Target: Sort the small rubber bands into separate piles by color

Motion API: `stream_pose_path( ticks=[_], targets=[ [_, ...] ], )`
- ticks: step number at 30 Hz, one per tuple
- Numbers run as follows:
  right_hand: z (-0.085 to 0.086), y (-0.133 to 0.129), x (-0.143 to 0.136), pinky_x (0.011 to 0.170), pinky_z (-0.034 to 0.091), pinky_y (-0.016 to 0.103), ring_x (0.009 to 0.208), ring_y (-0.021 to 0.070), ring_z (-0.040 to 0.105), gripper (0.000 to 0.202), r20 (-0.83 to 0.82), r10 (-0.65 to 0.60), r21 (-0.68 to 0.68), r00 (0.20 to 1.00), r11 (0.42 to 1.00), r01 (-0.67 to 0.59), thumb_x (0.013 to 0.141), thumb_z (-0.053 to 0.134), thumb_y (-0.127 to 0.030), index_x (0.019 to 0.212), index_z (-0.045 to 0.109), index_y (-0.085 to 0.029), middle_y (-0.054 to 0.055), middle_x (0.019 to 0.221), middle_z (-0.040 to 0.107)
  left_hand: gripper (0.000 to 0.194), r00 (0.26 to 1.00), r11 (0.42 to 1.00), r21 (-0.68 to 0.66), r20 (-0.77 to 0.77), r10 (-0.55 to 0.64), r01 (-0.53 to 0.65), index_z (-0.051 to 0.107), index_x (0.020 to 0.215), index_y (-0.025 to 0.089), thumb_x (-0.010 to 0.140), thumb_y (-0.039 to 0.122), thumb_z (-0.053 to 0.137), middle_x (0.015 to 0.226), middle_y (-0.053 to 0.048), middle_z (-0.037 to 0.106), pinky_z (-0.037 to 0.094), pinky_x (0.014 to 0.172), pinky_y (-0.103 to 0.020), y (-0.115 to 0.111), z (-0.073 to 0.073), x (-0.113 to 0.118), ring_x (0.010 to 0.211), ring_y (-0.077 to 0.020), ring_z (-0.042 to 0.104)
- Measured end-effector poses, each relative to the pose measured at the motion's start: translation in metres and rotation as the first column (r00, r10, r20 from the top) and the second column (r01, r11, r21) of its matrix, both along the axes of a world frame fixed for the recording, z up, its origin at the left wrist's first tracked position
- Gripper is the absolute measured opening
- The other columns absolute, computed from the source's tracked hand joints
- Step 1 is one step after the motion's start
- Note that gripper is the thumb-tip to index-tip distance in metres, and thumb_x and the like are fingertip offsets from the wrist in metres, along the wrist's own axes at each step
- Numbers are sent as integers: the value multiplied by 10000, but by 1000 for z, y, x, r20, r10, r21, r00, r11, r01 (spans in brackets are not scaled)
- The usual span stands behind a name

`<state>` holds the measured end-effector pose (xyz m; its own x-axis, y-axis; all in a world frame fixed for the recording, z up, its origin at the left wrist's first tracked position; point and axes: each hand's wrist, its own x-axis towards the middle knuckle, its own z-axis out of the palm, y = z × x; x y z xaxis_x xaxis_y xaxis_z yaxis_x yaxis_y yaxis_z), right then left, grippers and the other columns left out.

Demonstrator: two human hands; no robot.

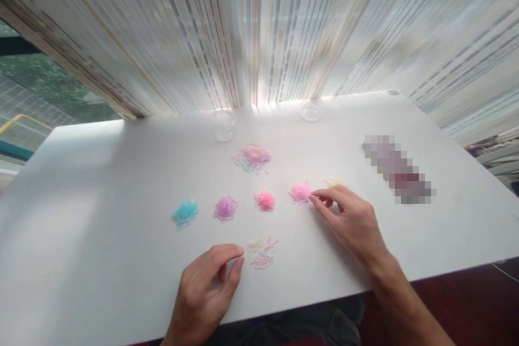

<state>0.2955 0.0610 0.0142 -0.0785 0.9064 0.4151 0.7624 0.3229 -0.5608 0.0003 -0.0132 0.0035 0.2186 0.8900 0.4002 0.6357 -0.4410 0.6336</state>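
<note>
Pink pieces (pixel 300 192) were heaped on the surface (pixel 121 259) just left of the nearer right hand (pixel 351 213), its fingers (pixel 326 193) nearly together, any grip indiscernible, while mixed pieces (pixel 261 262) were flanked by the left hand (pixel 208 281), its fingers narrowly parted.

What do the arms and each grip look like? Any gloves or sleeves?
The left grip and right grip are bare, slim-fingered human hands. No gloves, rings or bracelets show. The right forearm is bare too, with no sleeve visible. Dark clothing shows at the bottom.
</note>
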Motion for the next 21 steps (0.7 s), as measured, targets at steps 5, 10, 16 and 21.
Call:
stream_pose_path(
  ticks=[5,10,16,21],
  targets=[
    [5,-5,1,598,502,263,643,138,606,95,-24,-3,55,1000,998,4,971,653,-229,914,726,-208,8,775,675,72,1000,1000,-12,-8,-9,9,672,1043,212,1004,194,614,879,-1,732,526,647,-226,1,0,0,626,-110,619],
    [7,-26,-12,678,538,274,697,144,628,80,-86,92,40,992,995,-88,982,630,-181,959,700,-213,12,816,686,83,998,998,-13,-39,-57,57,655,1055,214,980,179,650,850,8,718,489,600,-246,2,2,3,571,-111,560],
    [-8,-61,-48,709,570,282,812,170,670,133,-201,339,-79,919,929,-361,1002,593,-159,1065,692,-219,41,901,690,108,982,994,-19,-157,-107,105,680,1051,232,947,245,704,892,-12,716,505,669,-301,1,2,7,745,-184,667],
    [-12,-72,-61,719,556,326,825,196,641,166,-159,374,-71,914,919,-388,999,568,-125,1080,674,-223,48,903,674,85,981,997,-1,-179,-78,79,696,1038,236,956,229,674,879,-12,703,500,676,-317,0,-3,8,730,-189,651]
  ],
)
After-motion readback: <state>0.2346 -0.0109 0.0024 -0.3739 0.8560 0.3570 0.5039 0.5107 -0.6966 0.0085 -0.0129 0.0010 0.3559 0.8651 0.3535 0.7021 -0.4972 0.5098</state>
